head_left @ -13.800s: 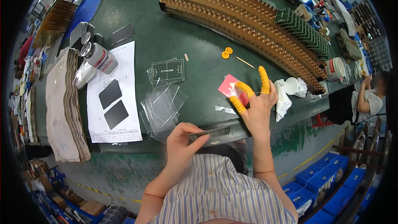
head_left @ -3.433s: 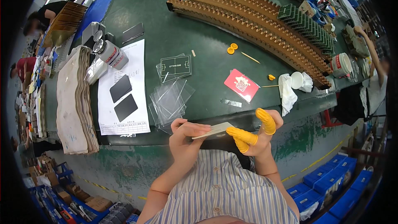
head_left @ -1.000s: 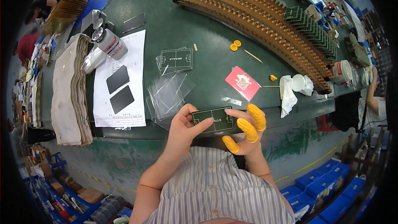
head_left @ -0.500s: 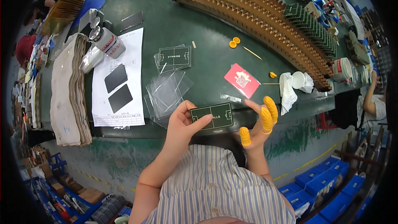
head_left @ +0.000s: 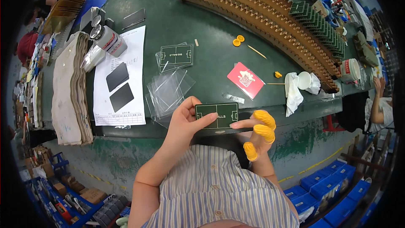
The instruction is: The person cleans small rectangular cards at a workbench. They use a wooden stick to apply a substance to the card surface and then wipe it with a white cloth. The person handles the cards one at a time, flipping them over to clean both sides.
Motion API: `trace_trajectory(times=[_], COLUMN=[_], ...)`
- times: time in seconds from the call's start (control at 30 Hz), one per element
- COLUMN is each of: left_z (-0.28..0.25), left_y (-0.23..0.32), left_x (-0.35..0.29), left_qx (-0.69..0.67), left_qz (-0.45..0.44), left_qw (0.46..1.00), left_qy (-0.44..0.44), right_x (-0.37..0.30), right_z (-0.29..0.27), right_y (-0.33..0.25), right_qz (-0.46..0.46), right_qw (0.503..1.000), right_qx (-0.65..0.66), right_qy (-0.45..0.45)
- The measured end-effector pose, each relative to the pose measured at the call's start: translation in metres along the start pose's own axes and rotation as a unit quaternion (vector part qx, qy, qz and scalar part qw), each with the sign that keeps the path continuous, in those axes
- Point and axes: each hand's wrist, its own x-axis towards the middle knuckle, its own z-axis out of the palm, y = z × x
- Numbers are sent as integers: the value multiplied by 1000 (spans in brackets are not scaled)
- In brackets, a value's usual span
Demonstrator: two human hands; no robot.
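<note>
A dark green card (head_left: 228,110) with pale sports-field lines sits above the near table edge, held by my left hand (head_left: 185,120). My left thumb presses on its face and the fingers are behind it. My right hand (head_left: 262,137) wears yellow finger cots on the thumb and some fingers. Its bare index fingertip touches the card's lower right corner, while the other fingers stay apart from the card. Beyond the hands lie a red card (head_left: 244,80) with a pale print, a small clear strip (head_left: 233,98) and a stack of clear plastic sleeves (head_left: 168,90).
Another green card (head_left: 176,55) lies farther back. Notched wooden racks (head_left: 253,21) run across the far right, one bearing several green cards (head_left: 320,29). Loose yellow finger cots (head_left: 238,40), a toothpick (head_left: 257,52), white tissue (head_left: 293,95), a metal-topped bottle (head_left: 110,42) and paper (head_left: 118,116) surround the work.
My right hand has moved left and its index fingertip now meets the card's corner. Its cot-covered fingers have bent more. The card stays in my left hand, shifted very slightly.
</note>
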Motion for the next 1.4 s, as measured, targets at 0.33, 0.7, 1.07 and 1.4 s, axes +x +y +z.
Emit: trace_trajectory(times=[0.33,0.7,1.07,1.4], left_z=[4,2,9,11], left_y=[6,3,0,2], left_x=[1,4,7,5], left_qx=[-7,5,-9,-13], left_qz=[-13,36,35,36], left_qw=[1000,999,999,999], left_qy=[1,10,-10,-11], right_x=[-9,14,31,19], right_z=[-6,-61,-91,-87], right_y=[5,24,35,36], right_qz=[3,46,276,240], right_qw=[999,968,923,902], right_qx=[47,-149,-258,-317], right_qy=[-9,197,67,169])
